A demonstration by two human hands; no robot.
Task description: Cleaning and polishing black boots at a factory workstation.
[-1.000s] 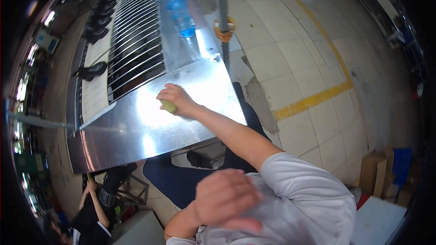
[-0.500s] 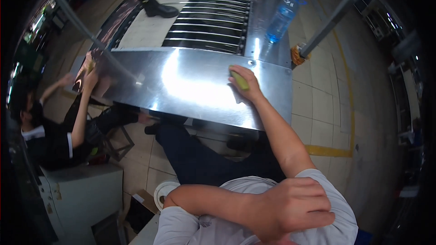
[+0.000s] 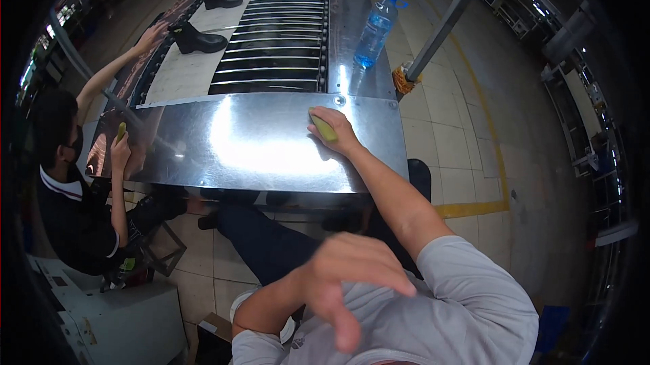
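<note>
Resting on the shiny metal table (image 3: 183,121), my right hand (image 3: 338,131) is closed round a yellow-green oblong handle-like piece (image 3: 323,126); its lower end is hidden in my palm. My left hand (image 3: 352,273) is raised in front of my chest, slightly smeared by motion. Its thumb stands apart from the fingers and nothing shows in it. Beyond the table, black ankle boots (image 3: 196,40) stand on a pale belt beside a roller conveyor (image 3: 271,53).
A blue-capped water bottle (image 3: 376,30) stands on the metal strip right of the rollers. To my left a seated co-worker (image 3: 74,189) holds a similar yellow-green piece (image 3: 122,131) and reaches toward the nearest boot. A metal post (image 3: 447,19) rises at the right; a grey cabinet (image 3: 122,317) stands lower left.
My left hand has swung left from my right side, its fingers spreading. The view has shifted; my right hand stays on the table with its piece. The co-worker has stretched an arm toward the boots.
</note>
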